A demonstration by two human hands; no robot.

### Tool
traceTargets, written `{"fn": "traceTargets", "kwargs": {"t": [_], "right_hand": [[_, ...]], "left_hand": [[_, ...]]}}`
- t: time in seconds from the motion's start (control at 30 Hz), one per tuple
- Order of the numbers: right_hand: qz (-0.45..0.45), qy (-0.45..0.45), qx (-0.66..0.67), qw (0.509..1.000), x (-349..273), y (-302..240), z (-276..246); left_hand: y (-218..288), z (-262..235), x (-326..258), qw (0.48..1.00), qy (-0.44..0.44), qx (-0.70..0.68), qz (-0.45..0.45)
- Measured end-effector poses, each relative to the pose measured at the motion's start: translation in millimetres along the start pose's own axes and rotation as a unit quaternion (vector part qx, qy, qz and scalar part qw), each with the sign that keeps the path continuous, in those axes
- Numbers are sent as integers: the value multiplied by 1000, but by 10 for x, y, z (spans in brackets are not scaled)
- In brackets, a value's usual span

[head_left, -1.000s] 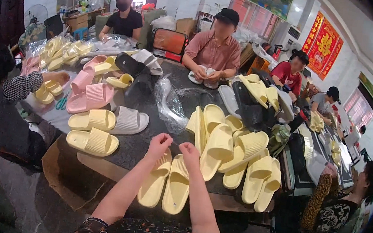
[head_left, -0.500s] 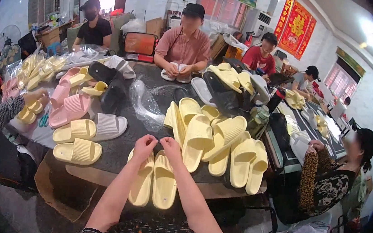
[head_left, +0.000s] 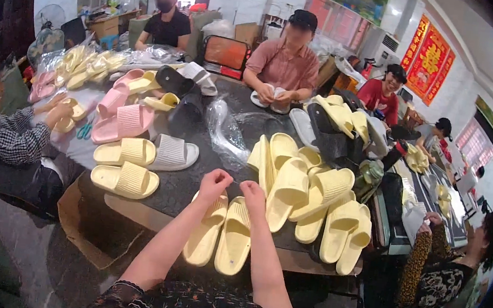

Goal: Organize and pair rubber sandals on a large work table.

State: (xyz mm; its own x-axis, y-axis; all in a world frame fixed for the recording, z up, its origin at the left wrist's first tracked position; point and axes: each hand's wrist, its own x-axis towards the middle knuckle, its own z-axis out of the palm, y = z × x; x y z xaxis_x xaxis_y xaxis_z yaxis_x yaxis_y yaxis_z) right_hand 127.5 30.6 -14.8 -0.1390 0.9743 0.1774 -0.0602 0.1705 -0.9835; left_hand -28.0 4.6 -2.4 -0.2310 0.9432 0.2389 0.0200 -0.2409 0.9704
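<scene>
My left hand (head_left: 215,185) and my right hand (head_left: 252,196) are raised close together, a small gap between them. The fingers of both are pinched; anything in them is too small to make out. Just under them a pair of yellow slippers stands side by side at the table's near edge, toes away from me: a left slipper (head_left: 201,246) and a right slipper (head_left: 233,247). My hands partly cover the ribbed straps. To the right leans a heap of yellow slippers (head_left: 291,189). Two more yellow slippers (head_left: 126,180) lie to the left, beside a grey slipper (head_left: 175,153).
Clear plastic wrap (head_left: 224,133) lies mid-table. Pink slippers (head_left: 123,122) and black slippers (head_left: 185,108) are piled at the left, near teal scissors (head_left: 84,131). A cardboard box (head_left: 98,222) stands below the table edge. Several people work around the tables, one handling slippers opposite me.
My view has tilted and turned left, so the scene sits further right. My hands stay pinched above the yellow pair. The person at the left now has both hands at a yellow slipper.
</scene>
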Motion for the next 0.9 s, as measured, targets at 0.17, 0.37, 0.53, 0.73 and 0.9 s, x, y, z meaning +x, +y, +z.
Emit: {"fn": "traceTargets", "kwargs": {"t": [0.17, 0.37, 0.53, 0.73, 0.9], "right_hand": [[34, 8, -28, 999, -25, 55, -68], [54, -43, -6, 998, -25, -74, 44], [19, 62, -19, 998, -123, -101, -30], [50, -19, -23, 998, -104, -85, 14], [-4, 43, -9, 999, -82, -56, -23]], "left_hand": [[75, 108, -16, 1000, -22, -9, -20], [-60, -28, 9, 999, -27, 28, -25], [10, 77, -35, 998, -17, -34, -42], [52, 65, -122, 996, -53, 68, -3], [-35, 63, -17, 999, 29, -4, 25]]}}
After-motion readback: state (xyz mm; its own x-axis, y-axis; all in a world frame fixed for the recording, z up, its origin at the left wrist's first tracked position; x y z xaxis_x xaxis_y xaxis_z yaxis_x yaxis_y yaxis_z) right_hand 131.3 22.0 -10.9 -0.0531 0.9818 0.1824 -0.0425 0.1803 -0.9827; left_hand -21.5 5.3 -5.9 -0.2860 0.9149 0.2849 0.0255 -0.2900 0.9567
